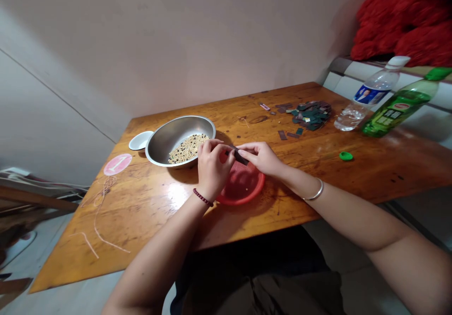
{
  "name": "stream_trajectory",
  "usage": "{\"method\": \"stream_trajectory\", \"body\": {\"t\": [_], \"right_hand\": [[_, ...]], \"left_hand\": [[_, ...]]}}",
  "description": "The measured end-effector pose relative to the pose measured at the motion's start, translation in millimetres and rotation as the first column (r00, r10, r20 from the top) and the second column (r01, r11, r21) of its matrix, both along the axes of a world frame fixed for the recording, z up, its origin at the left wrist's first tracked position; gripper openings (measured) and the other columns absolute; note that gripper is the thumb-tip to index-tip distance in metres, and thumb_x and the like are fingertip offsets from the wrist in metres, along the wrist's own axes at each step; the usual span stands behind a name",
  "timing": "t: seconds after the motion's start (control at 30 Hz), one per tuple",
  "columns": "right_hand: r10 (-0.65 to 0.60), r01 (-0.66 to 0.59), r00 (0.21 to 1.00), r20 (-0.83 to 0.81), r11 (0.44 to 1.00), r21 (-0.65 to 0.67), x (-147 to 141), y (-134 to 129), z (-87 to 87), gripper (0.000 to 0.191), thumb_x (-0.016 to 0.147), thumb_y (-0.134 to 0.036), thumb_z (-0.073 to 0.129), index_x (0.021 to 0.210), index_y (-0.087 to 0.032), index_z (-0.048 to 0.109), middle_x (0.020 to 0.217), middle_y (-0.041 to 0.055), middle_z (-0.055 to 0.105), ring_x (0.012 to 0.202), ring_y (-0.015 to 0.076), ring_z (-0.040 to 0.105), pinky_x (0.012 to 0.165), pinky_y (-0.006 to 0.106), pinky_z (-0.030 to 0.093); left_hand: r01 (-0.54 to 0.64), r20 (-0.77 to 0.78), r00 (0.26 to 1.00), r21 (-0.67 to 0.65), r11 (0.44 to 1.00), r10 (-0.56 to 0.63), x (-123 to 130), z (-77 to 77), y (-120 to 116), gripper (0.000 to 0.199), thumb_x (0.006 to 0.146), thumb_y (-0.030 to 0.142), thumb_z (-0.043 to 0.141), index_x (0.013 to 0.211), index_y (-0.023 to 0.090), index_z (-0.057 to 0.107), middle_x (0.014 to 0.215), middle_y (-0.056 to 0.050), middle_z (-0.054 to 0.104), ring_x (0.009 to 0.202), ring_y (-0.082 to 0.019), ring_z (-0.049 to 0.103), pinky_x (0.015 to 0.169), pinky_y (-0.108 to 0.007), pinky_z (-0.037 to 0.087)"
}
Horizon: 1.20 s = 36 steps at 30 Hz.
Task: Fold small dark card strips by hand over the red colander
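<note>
A small dark flat piece (241, 158) is held between my two hands over a red basket (243, 188). My left hand (213, 166) has its fingers pinched at the piece's left end. On the other end, my right hand (260, 157) grips it between thumb and fingers. Behind my left hand stands a steel bowl (164, 138) with pale and dark beads or beans (187, 149) in it. A heap of dark green and brown flat pieces (312, 116) lies at the back right, with a few loose ones beside it.
On the wooden table (151, 211) are a small white dish (140, 140), a pink round tag (117, 164) and loose string (106, 237). To the right are a clear bottle (367, 93), a green bottle (402, 105) and a green cap (346, 156).
</note>
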State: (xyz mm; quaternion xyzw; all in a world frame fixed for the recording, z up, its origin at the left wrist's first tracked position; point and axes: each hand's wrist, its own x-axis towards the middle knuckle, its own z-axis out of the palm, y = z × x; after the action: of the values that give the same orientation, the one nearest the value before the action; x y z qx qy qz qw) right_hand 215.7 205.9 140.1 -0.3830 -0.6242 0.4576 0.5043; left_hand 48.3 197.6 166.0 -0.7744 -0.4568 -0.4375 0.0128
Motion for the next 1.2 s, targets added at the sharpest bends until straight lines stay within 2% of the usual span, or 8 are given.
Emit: {"method": "stream_trajectory", "body": {"t": [0.1, 0.37, 0.53, 0.83, 0.97, 1.2], "right_hand": [[0.012, -0.012, 1.000, -0.001, 1.000, -0.010, 0.0, -0.2, 1.2, 0.031, 0.078, -0.038, 0.067, 0.100, -0.018, 0.075, 0.098, 0.0080, 0.076, 0.092, 0.0231, 0.071, 0.089, 0.038, 0.055], [0.018, -0.018, 1.000, 0.010, 1.000, -0.015, -2.2, -2.2, 1.0, 0.030, 0.079, -0.036, 0.067, 0.101, -0.018, 0.075, 0.101, 0.0082, 0.076, 0.096, 0.0231, 0.070, 0.092, 0.039, 0.054], [0.005, -0.005, 1.000, 0.030, 1.000, -0.010, -2.3, -3.6, 0.9, 0.028, 0.080, -0.033, 0.066, 0.102, -0.018, 0.075, 0.106, 0.0094, 0.074, 0.098, 0.0240, 0.070, 0.092, 0.040, 0.054], [0.025, -0.025, 1.000, 0.012, 0.999, -0.027, -1.1, -2.3, 1.7, 0.031, 0.079, -0.038, 0.067, 0.101, -0.018, 0.075, 0.099, 0.0081, 0.076, 0.093, 0.0227, 0.071, 0.089, 0.038, 0.055], [0.033, -0.033, 0.999, -0.011, 0.999, -0.039, -0.3, -0.6, 2.1, 0.032, 0.077, -0.040, 0.068, 0.099, -0.018, 0.075, 0.097, 0.0078, 0.076, 0.090, 0.0218, 0.071, 0.087, 0.037, 0.055], [0.037, -0.041, 0.998, -0.056, 0.996, -0.079, 1.0, 1.1, 2.8, 0.036, 0.074, -0.045, 0.070, 0.098, -0.018, 0.076, 0.092, 0.0065, 0.076, 0.087, 0.0205, 0.070, 0.084, 0.035, 0.055]], "left_hand": [[0.012, -0.005, 1.000, 0.021, 1.000, -0.012, -0.1, 1.6, -0.9, 0.004, 0.084, 0.024, 0.065, 0.082, 0.021, 0.066, 0.098, -0.006, 0.060, 0.098, -0.021, 0.052, 0.092, -0.041, 0.043], [0.000, -0.016, 1.000, -0.024, 1.000, 0.000, -1.9, 5.9, -3.4, 0.002, 0.083, 0.023, 0.065, 0.082, 0.021, 0.065, 0.098, -0.006, 0.058, 0.099, -0.022, 0.052, 0.094, -0.042, 0.043], [0.031, 0.058, 0.998, -0.082, 0.996, -0.026, -1.9, 5.2, -2.6, 0.003, 0.082, 0.023, 0.064, 0.080, 0.021, 0.064, 0.094, -0.004, 0.058, 0.096, -0.020, 0.054, 0.091, -0.039, 0.043], [0.109, 0.169, 0.982, -0.159, 0.981, -0.082, -3.2, 3.6, 2.2, 0.003, 0.083, 0.022, 0.064, 0.083, 0.022, 0.067, 0.093, -0.004, 0.060, 0.097, -0.019, 0.056, 0.093, -0.039, 0.044], [0.106, 0.148, 0.985, -0.125, 0.987, -0.087, -3.4, 3.9, 2.2, 0.007, 0.083, 0.022, 0.065, 0.088, 0.023, 0.070, 0.096, -0.004, 0.060, 0.099, -0.019, 0.056, 0.094, -0.039, 0.044], [0.030, -0.016, 0.999, 0.008, 1.000, -0.029, -4.5, 5.7, 1.2, 0.007, 0.085, 0.027, 0.064, 0.086, 0.024, 0.071, 0.099, -0.005, 0.060, 0.101, -0.022, 0.054, 0.094, -0.042, 0.043]]}}
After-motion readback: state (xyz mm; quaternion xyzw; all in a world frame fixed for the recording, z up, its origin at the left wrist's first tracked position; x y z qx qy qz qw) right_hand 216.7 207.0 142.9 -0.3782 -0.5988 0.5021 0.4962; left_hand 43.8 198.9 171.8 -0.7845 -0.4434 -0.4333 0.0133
